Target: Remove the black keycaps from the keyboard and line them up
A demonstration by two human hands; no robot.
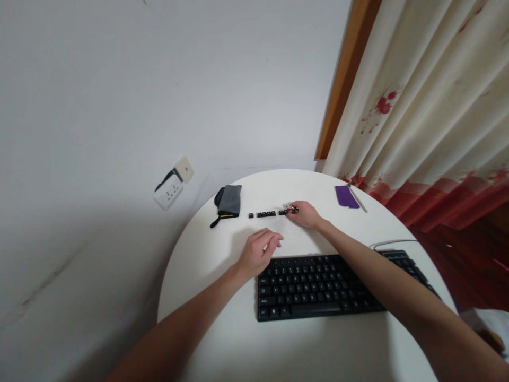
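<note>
Small black keycaps [266, 214] lie in a broken row on the white round table. At the row's right end is my right hand [305, 214], its fingers pinched on a thin shiny wire tool [291, 207] that looks like a keycap puller. The fingertips are close to the last keycaps, and whether they touch is hard to tell. My left hand [258, 251] is loosely closed just above the keyboard's upper left corner, with nothing visible in it. Below both hands lies the black keyboard [306, 286], partly covered by my right forearm.
A grey cloth pouch [229, 200] with a dark strap lies at the table's back left. Toward the back right are a purple cloth [347, 197] and a thin pale stick [358, 199]. The wall with a socket [168, 192] borders the left; a curtain [433, 122] hangs right.
</note>
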